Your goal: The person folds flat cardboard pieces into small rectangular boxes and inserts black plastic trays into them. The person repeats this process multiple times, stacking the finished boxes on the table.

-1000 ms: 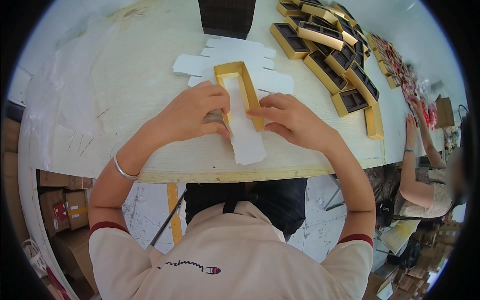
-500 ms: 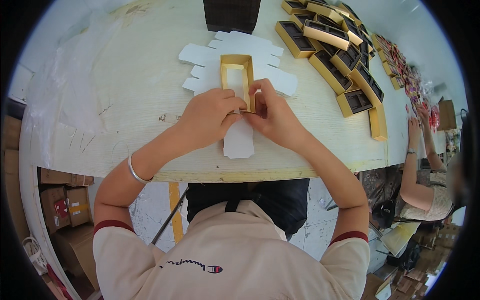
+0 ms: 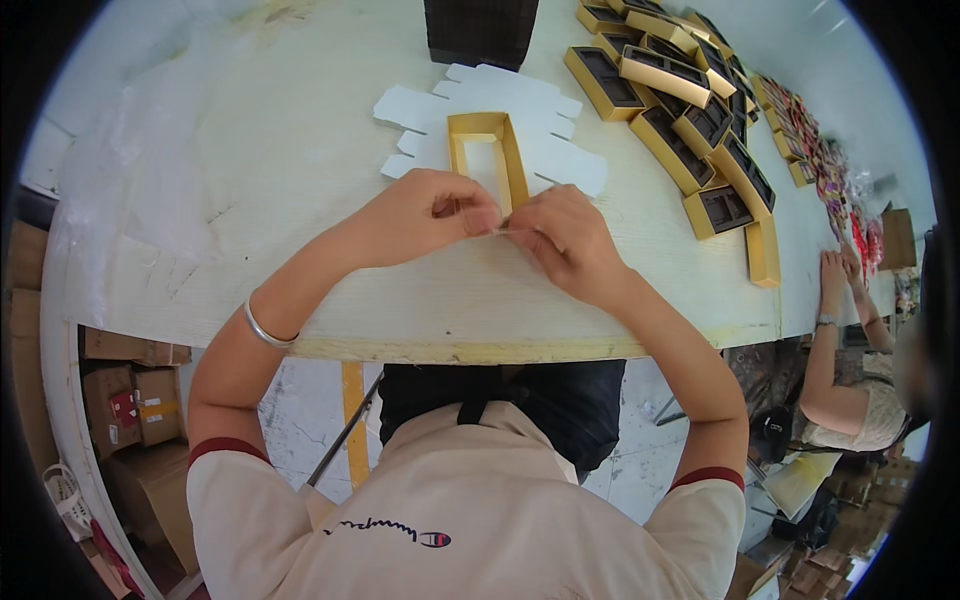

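Observation:
A gold-walled cardboard box (image 3: 513, 160), with its top uncovered, lies on the table in front of me. My left hand (image 3: 430, 218) is closed at the box's near end, its fingertips slightly blurred. My right hand (image 3: 565, 240) pinches the near right corner, thumb and fingers together. The fingertips of both hands almost meet there and hide the near wall. Under and around the box's far part are flat white cardboard blanks (image 3: 408, 107) with notched edges.
Beyond the blanks stands a black block-like stack (image 3: 480, 35). Several gold boxes with black inserts (image 3: 672, 148) are piled at the far right. Clear plastic sheeting (image 3: 130, 210) covers the table's left side. Another person's arm (image 3: 832, 290) reaches over the table at right.
The white flap that stuck out from the box toward me no longer shows. My left fingers have lifted and spread a little, and my right hand has turned over the near corner.

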The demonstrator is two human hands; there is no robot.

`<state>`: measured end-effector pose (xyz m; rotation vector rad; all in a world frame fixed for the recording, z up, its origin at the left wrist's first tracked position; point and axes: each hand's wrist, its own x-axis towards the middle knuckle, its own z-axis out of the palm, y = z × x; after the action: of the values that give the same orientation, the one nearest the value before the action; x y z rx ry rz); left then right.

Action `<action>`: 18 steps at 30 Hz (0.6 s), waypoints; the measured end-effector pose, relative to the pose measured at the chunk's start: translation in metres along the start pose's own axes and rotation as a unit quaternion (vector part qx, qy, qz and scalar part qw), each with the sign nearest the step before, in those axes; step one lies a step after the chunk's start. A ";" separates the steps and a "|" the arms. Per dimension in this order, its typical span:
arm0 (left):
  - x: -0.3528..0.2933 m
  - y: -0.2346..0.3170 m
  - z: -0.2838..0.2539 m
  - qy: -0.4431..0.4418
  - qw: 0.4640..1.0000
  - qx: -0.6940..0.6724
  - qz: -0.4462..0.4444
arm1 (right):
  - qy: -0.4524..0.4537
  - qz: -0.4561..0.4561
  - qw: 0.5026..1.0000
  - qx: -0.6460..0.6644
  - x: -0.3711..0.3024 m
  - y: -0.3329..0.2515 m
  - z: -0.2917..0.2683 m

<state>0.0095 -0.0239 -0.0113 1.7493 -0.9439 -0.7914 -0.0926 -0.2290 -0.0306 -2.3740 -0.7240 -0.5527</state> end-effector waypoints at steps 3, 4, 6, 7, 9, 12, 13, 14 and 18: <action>-0.004 0.001 -0.009 -0.014 0.994 -0.103 -0.014 | 0.014 0.147 0.974 0.170 0.007 -0.005 0.009; -0.004 -0.002 -0.006 0.009 0.998 -0.050 0.020 | 0.018 0.190 0.953 0.234 0.011 -0.007 0.009; -0.001 -0.010 0.003 0.051 0.993 0.055 0.090 | 0.026 0.275 0.893 0.355 0.019 -0.012 0.005; -0.002 -0.009 0.007 0.065 0.992 0.068 0.088 | 0.037 0.269 0.902 0.335 0.018 -0.013 0.007; -0.003 -0.007 0.013 0.093 0.988 0.096 0.083 | 0.060 0.254 0.919 0.296 0.014 -0.015 0.011; 0.001 -0.003 0.011 0.091 0.991 0.066 0.070 | 0.107 0.086 0.988 0.072 0.012 -0.009 0.014; 0.003 0.003 0.009 0.076 0.994 0.073 0.041 | 0.098 0.067 0.993 0.023 0.011 -0.009 0.013; 0.004 0.012 0.007 0.062 0.995 0.081 0.012 | 0.090 0.049 0.994 -0.026 0.010 -0.010 0.013; 0.012 0.021 0.000 0.011 0.995 0.076 -0.069 | 0.057 0.036 0.997 -0.026 0.008 -0.008 0.009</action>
<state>0.0098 -0.0396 0.0073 1.9683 -0.8953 -0.8030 -0.0891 -0.2154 -0.0296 -2.3833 -0.5793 -0.6768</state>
